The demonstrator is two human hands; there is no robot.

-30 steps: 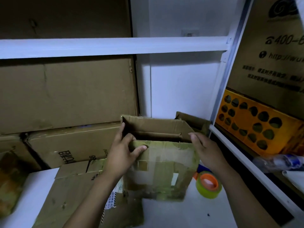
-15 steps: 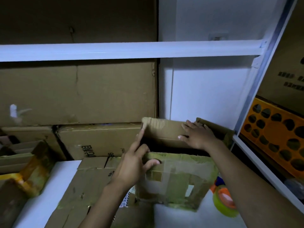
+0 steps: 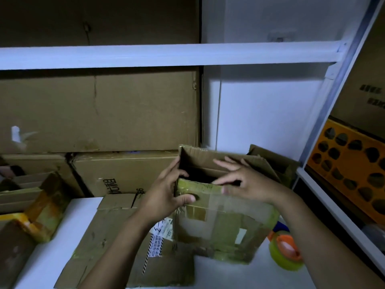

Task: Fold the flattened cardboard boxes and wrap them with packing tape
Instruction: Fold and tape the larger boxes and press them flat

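Two hands (image 3: 166,197) (image 3: 248,182) at box (image 3: 225,224) rim, right splayed

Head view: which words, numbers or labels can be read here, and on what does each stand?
"86", it seems: stacked box, beside large sideways characters, unreadable.
White label on flat cardboard: print too small.
Print on right box: blurred.

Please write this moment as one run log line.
step: box folding | left hand: grips cardboard box near-left corner | right hand: fingers spread over open top | tape roll: beside box, untouched
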